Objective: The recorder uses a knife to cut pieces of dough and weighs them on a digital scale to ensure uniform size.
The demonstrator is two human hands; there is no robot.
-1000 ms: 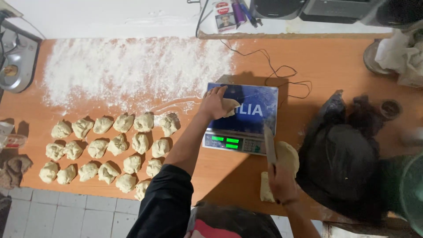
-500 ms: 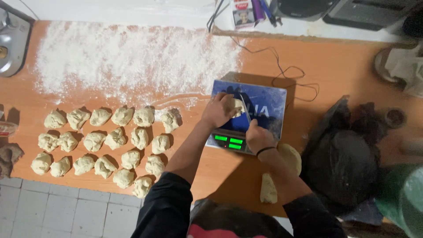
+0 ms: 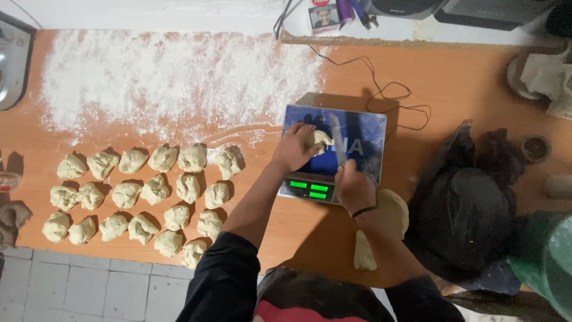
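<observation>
Left hand [image 3: 293,149] clamps dough piece [image 3: 319,140] on scale [image 3: 363,140]; right hand [image 3: 353,186] grips knife [image 3: 337,140] — blade near fingers, slip risks cut.

The dough lump [image 3: 381,226] lies half behind the right forearm; the green container [image 3: 551,259] is cropped by the frame's edge.

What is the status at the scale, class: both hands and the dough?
Left hand holds pale dough lump on blue digital scale. Right hand grips metal blade beside it. Nothing obstructing.
</observation>
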